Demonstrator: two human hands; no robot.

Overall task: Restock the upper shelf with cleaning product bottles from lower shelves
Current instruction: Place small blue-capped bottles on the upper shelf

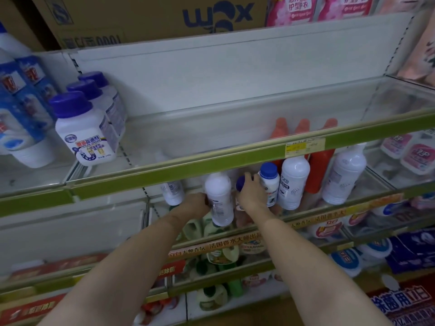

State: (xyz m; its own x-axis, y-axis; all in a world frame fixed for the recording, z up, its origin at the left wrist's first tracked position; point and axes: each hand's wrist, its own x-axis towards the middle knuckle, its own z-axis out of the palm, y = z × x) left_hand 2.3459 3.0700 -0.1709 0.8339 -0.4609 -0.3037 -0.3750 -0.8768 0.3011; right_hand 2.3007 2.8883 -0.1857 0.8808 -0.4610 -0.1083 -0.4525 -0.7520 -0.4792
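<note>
Head view: we look down at store shelves with green price rails. Our left hand (196, 203) reaches under the upper shelf (211, 161) into the second shelf (329, 208), fingers curled round a white bottle (219, 198) that tilts slightly toward us. Just beside it, at its three o'clock, our right hand (250, 194) grips a bottle with a blue cap (240, 183); most of this one is hidden by the hand. Another blue-capped white bottle (269, 182) stands touching the right hand's fingertips. Further toward three o'clock stand two taller white bottles (293, 182) and orange bottles (320, 170) behind them. The upper shelf's middle bay is a bare white surface behind a clear front guard. At nine o'clock on the upper level, three white bottles with purple caps (84, 128) stand in a row, front to back, with blue-labelled bottles (21, 109) beside them. At twelve o'clock, a cardboard box (153, 17) sits on top.
</note>
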